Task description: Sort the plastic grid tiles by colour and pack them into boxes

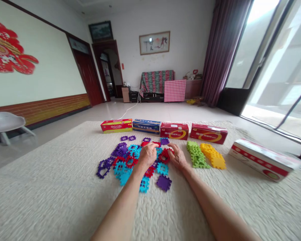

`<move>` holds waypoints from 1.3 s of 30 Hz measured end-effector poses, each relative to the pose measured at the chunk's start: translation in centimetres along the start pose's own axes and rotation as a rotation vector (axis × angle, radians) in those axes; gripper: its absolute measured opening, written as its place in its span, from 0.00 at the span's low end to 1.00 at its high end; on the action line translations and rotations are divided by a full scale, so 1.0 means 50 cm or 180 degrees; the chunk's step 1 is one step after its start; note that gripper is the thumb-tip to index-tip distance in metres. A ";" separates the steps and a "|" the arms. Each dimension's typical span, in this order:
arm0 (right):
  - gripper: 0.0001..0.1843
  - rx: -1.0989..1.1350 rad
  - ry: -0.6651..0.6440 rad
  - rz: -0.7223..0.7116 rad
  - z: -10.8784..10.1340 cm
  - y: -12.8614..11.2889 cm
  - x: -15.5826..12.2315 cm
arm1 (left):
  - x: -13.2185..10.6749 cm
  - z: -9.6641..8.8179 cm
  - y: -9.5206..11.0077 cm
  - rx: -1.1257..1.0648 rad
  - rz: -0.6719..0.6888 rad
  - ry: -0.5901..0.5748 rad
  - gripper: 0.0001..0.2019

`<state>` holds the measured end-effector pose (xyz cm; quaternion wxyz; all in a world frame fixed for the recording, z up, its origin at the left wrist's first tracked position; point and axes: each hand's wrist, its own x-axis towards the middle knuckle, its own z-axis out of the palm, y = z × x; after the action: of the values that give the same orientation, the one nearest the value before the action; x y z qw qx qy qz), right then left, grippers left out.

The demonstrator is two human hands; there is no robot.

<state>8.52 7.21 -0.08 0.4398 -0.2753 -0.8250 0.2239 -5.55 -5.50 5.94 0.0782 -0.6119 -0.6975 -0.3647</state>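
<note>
My left hand (149,154) reaches over a spread of red, blue and purple interlocking plastic tiles. Its fingers are curled together, and whatever they hold is hidden beneath them. My right hand (178,157) is at the right side of the spread, its thumb and forefinger at the edge of a red tile (164,156) with a round opening, seemingly gripping it. Closer to me lie a solid purple tile (164,182) and a light-blue window tile (144,184). Right of my right hand are a green row of tiles (197,155) and a yellow row (213,156).
Behind the tiles stand a red-and-yellow box (116,126), a blue box (146,126) and two dark red boxes (174,131) (208,133). A white-and-red box (264,159) lies at the right. All rest on a cream quilted cover (65,187). A white chair (7,122) stands far left.
</note>
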 end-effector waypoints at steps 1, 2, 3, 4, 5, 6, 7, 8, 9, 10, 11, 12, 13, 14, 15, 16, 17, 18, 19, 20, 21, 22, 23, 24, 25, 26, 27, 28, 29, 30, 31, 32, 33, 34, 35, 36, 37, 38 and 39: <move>0.18 -0.0027 0.0053 0.0085 -0.002 -0.002 -0.003 | -0.006 -0.016 -0.009 0.0080 0.0002 -0.0011 0.17; 0.19 -0.0050 0.0102 0.0167 -0.004 -0.005 -0.009 | -0.013 -0.034 -0.022 0.0172 0.0000 -0.0018 0.17; 0.19 -0.0083 0.0153 0.0256 -0.008 -0.010 -0.015 | -0.021 -0.054 -0.038 0.0268 -0.0026 -0.0054 0.17; 0.20 -0.0119 0.0196 0.0336 -0.011 -0.015 -0.023 | -0.031 -0.075 -0.058 0.0364 -0.0064 -0.0075 0.17; 0.20 -0.0152 0.0225 0.0396 -0.015 -0.021 -0.033 | -0.042 -0.097 -0.082 0.0456 -0.0098 -0.0071 0.18; 0.20 -0.0178 0.0238 0.0435 -0.018 -0.028 -0.043 | -0.054 -0.119 -0.107 0.0551 -0.0153 -0.0042 0.17; 0.20 -0.0204 0.0243 0.0457 -0.020 -0.034 -0.053 | -0.068 -0.140 -0.133 0.0659 -0.0243 0.0030 0.17; 0.19 -0.0233 0.0245 0.0466 -0.022 -0.041 -0.063 | -0.082 -0.159 -0.159 0.0794 -0.0403 0.0155 0.17; 0.19 -0.0268 0.0243 0.0462 -0.023 -0.048 -0.072 | -0.097 -0.175 -0.184 0.0922 -0.0569 0.0259 0.17; 0.19 -0.0305 0.0234 0.0444 -0.024 -0.053 -0.079 | -0.113 -0.188 -0.205 0.1043 -0.0764 0.0334 0.17; 0.18 -0.0342 0.0218 0.0417 -0.024 -0.058 -0.084 | -0.128 -0.196 -0.224 0.1139 -0.0988 0.0364 0.17; 0.18 -0.0375 0.0199 0.0385 -0.024 -0.062 -0.088 | -0.142 -0.200 -0.238 0.1223 -0.1212 0.0366 0.17; 0.17 -0.0401 0.0184 0.0361 -0.024 -0.065 -0.089 | -0.154 -0.199 -0.248 0.1279 -0.1433 0.0360 0.16; 0.16 -0.0421 0.0177 0.0350 -0.024 -0.067 -0.090 | -0.165 -0.195 -0.255 0.1330 -0.1629 0.0364 0.16; 0.15 -0.0442 0.0176 0.0350 -0.025 -0.069 -0.090 | -0.172 -0.187 -0.258 0.1363 -0.1791 0.0383 0.16; 0.15 -0.0460 0.0170 0.0346 -0.026 -0.071 -0.089 | -0.177 -0.178 -0.259 0.1369 -0.1879 0.0401 0.17; 0.15 -0.0474 0.0144 0.0328 -0.027 -0.073 -0.089 | -0.179 -0.168 -0.257 0.1360 -0.1901 0.0424 0.17; 0.14 -0.0481 0.0095 0.0291 -0.028 -0.075 -0.088 | -0.178 -0.157 -0.254 0.1330 -0.1867 0.0444 0.17; 0.14 -0.0479 0.0032 0.0241 -0.029 -0.078 -0.088 | -0.175 -0.147 -0.250 0.1283 -0.1794 0.0460 0.17; 0.14 -0.0466 -0.0040 0.0187 -0.030 -0.081 -0.089 | -0.171 -0.138 -0.245 0.1224 -0.1707 0.0475 0.17; 0.14 -0.0448 -0.0108 0.0143 -0.031 -0.084 -0.089 | -0.165 -0.129 -0.240 0.1155 -0.1619 0.0489 0.17; 0.14 -0.0434 -0.0170 0.0112 -0.032 -0.086 -0.090 | -0.159 -0.121 -0.235 0.1076 -0.1523 0.0491 0.17; 0.14 -0.0426 -0.0232 0.0083 -0.034 -0.088 -0.090 | -0.154 -0.113 -0.229 0.0999 -0.1423 0.0480 0.17; 0.14 -0.0420 -0.0297 0.0048 -0.034 -0.090 -0.090 | -0.150 -0.104 -0.223 0.0935 -0.1311 0.0449 0.17; 0.14 -0.0419 -0.0364 0.0004 -0.035 -0.090 -0.090 | -0.147 -0.096 -0.216 0.0898 -0.1191 0.0405 0.17; 0.14 -0.0425 -0.0429 -0.0050 -0.035 -0.090 -0.090 | -0.145 -0.087 -0.209 0.0893 -0.1080 0.0358 0.16; 0.13 -0.0438 -0.0470 -0.0110 -0.035 -0.090 -0.089 | -0.144 -0.078 -0.203 0.0916 -0.0987 0.0320 0.16; 0.13 -0.0453 -0.0494 -0.0175 -0.033 -0.089 -0.089 | -0.144 -0.070 -0.196 0.0954 -0.0913 0.0291 0.16; 0.13 -0.0467 -0.0506 -0.0240 -0.030 -0.087 -0.088 | -0.144 -0.062 -0.190 0.0997 -0.0860 0.0273 0.16; 0.14 -0.0483 -0.0513 -0.0298 -0.026 -0.087 -0.088 | -0.143 -0.056 -0.184 0.1038 -0.0822 0.0260 0.16; 0.14 -0.0499 -0.0514 -0.0338 -0.021 -0.086 -0.088 | -0.143 -0.051 -0.180 0.1075 -0.0799 0.0251 0.16; 0.14 -0.0517 -0.0510 -0.0354 -0.014 -0.086 -0.088 | -0.142 -0.047 -0.177 0.1105 -0.0779 0.0239 0.16; 0.15 -0.0533 -0.0498 -0.0349 -0.007 -0.086 -0.088 | -0.141 -0.044 -0.175 0.1129 -0.0756 0.0228 0.16; 0.15 -0.0545 -0.0487 -0.0340 0.000 -0.087 -0.089 | -0.141 -0.043 -0.175 0.1150 -0.0726 0.0225 0.16; 0.16 -0.0551 -0.0475 -0.0340 0.008 -0.088 -0.089 | -0.141 -0.042 -0.176 0.1167 -0.0681 0.0230 0.17; 0.16 -0.0541 -0.0468 -0.0364 0.015 -0.090 -0.090 | -0.141 -0.042 -0.177 0.1175 -0.0626 0.0249 0.16; 0.17 -0.0511 -0.0478 -0.0417 0.020 -0.092 -0.091 | -0.142 -0.042 -0.178 0.1172 -0.0564 0.0282 0.16; 0.17 -0.0473 -0.0502 -0.0486 0.024 -0.096 -0.091 | -0.144 -0.042 -0.180 0.1158 -0.0497 0.0320 0.16; 0.17 -0.0444 -0.0523 -0.0547 0.026 -0.100 -0.092 | -0.146 -0.043 -0.181 0.1137 -0.0437 0.0364 0.16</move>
<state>8.25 0.33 -0.47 0.3681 -0.2143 -0.8923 0.1493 -12.78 -12.46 -0.30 0.2000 -0.5176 -0.7856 -0.2738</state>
